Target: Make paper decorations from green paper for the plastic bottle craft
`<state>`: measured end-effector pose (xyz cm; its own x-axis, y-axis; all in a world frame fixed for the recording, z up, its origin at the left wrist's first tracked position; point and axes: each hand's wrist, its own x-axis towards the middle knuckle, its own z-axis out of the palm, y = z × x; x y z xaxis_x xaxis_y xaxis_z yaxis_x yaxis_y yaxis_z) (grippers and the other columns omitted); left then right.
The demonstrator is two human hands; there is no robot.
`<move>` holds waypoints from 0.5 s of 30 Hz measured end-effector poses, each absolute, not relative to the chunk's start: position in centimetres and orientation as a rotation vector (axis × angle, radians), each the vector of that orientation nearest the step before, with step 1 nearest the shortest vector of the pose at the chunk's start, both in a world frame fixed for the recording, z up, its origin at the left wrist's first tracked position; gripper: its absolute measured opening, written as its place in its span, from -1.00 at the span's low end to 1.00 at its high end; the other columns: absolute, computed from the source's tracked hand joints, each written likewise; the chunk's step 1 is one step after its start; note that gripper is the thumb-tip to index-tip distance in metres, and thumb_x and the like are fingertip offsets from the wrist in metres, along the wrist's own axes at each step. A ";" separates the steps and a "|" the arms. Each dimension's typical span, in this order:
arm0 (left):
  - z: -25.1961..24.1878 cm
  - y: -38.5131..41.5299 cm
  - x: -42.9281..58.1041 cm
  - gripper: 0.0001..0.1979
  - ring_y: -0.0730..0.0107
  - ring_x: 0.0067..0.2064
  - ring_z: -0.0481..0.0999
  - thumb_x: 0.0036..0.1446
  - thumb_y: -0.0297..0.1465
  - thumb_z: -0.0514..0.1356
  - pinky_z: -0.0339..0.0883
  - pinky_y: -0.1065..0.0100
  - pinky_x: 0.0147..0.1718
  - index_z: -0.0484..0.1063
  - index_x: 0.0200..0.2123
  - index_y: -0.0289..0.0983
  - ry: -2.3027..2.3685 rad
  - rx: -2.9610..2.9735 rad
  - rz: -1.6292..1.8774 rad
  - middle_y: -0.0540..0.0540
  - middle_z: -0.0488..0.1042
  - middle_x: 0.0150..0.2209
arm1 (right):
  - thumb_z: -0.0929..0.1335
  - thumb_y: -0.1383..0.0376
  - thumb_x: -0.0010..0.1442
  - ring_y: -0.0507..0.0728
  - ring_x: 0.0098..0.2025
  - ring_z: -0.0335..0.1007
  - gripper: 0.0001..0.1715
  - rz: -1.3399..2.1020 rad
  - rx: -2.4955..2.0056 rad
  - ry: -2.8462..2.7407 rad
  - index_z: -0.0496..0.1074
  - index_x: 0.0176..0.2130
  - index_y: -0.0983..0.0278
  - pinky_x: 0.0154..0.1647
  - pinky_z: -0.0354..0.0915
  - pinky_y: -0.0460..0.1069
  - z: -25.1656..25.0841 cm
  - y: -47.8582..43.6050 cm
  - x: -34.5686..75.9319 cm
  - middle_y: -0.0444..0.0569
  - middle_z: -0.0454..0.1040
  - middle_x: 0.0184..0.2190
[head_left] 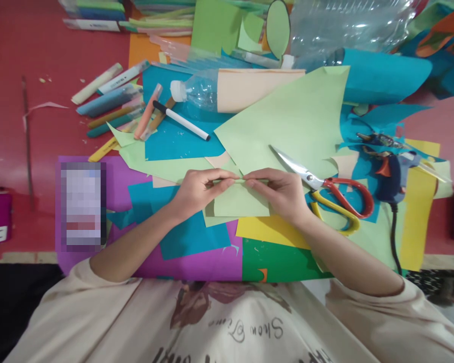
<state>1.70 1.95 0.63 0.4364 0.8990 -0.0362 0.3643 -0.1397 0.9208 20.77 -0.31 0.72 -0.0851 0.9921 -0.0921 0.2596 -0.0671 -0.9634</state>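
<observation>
Head view: a small pale green paper (242,204) was pinched along its far edge by the left hand (194,189) and right hand (282,191), probably so that the edge was kept even. It was held over layered coloured sheets (196,242). Scissors (310,178) were laid beside the right hand, presumably for easy reach. The pinched edge was partly covered; a phone-like panel (81,201) was pixelated.

Two hands (196,191) (282,191); one glue gun (395,176); one pair of scissors (310,178)
</observation>
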 end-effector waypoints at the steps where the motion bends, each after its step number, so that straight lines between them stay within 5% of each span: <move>1: 0.6 1.9 1.7 -0.71 0.44 -0.39 0.57 0.16 -0.18 0.18 0.37 0.54 -0.51 0.57 -0.29 -0.26 1.107 1.720 0.697 -0.08 0.63 -0.32 | 0.41 0.26 0.03 -0.04 -0.59 0.25 -0.85 1.205 -1.413 -1.435 0.60 -0.41 0.27 -0.61 0.17 -0.10 0.7 -0.3 20.8 -0.07 0.57 -0.50; 9: 0.5 1.8 1.8 -0.82 0.43 -0.25 0.59 0.16 -0.29 0.19 0.44 0.52 -0.32 0.54 -0.29 -0.25 1.050 1.736 0.779 -0.07 0.62 -0.28 | 0.42 0.32 0.01 0.03 -0.43 0.46 -0.92 1.183 -1.358 -1.424 0.58 -0.43 0.23 -0.47 0.33 -0.07 0.5 -0.4 20.6 -0.07 0.59 -0.45; 15: 0.3 1.9 1.7 -0.83 0.52 -0.35 0.54 0.19 -0.33 0.14 0.37 0.57 -0.39 0.51 -0.28 -0.26 1.039 1.782 0.745 -0.03 0.60 -0.34 | 0.40 0.36 0.02 0.05 -0.40 0.47 -0.92 1.176 -1.292 -1.437 0.56 -0.45 0.24 -0.45 0.32 -0.04 0.2 -0.6 20.6 -0.06 0.59 -0.44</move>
<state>1.73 1.89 0.32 0.4620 0.8853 0.0521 0.3336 -0.2279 0.9148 20.55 -0.58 0.19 -0.1033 0.9946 0.0036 0.1935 0.0236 -0.9808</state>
